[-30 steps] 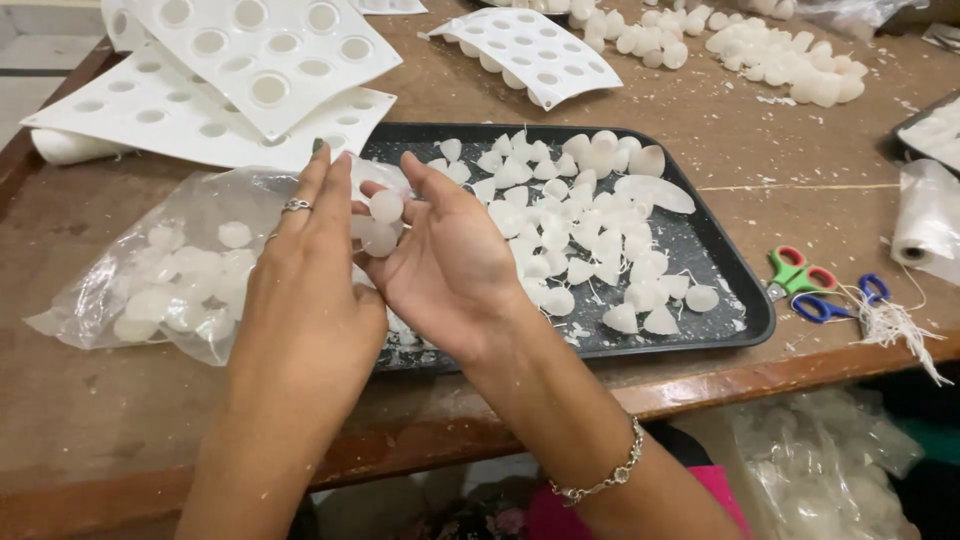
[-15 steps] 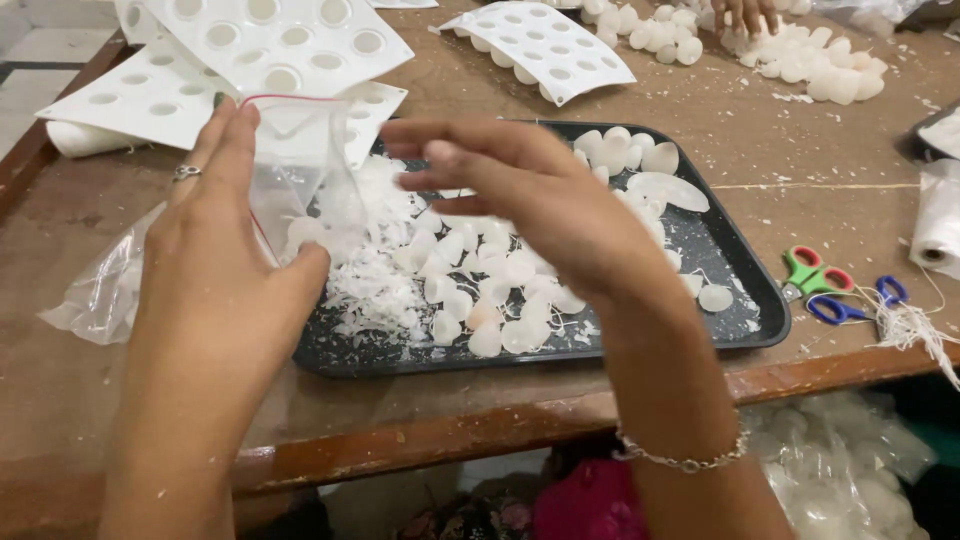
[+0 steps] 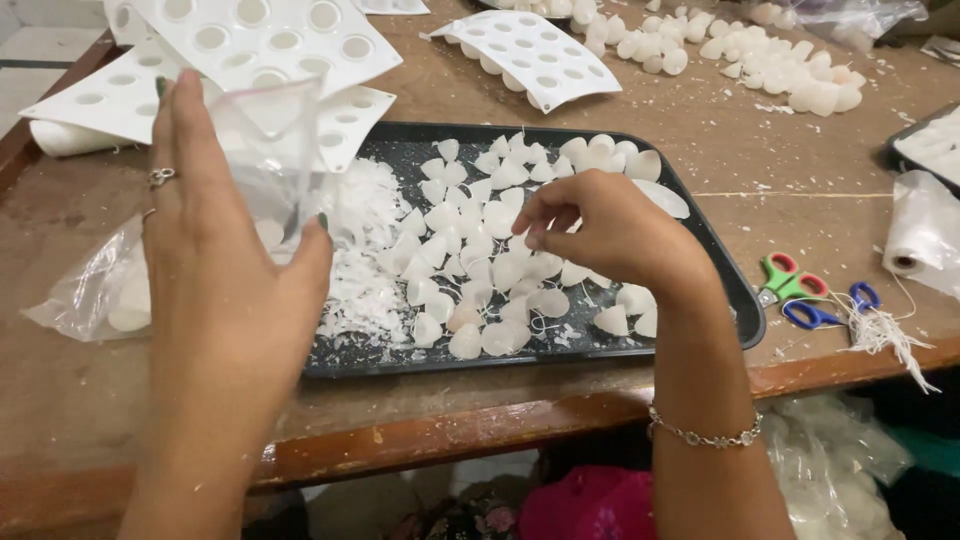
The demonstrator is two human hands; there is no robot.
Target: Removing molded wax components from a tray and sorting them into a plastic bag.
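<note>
The left hand (image 3: pixel 215 270) pinches a small clear plastic bag (image 3: pixel 268 150) upright over the black tray (image 3: pixel 735 300) on the counter (image 3: pixel 790 170); it looks flimsy, best held at the rim. The right hand (image 3: pixel 610 235) closes its fingertips over light, probably brittle white wax pieces (image 3: pixel 480 270)

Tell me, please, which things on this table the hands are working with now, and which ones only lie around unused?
In use:
- left hand holding up a small clear bag
- right hand reaching into the white cone-shaped pieces
- black tray under them

Lying about:
- scissors, one green-handled, one blue
- white mould sheets
- roll of clear film
- filled bag at the left
</note>
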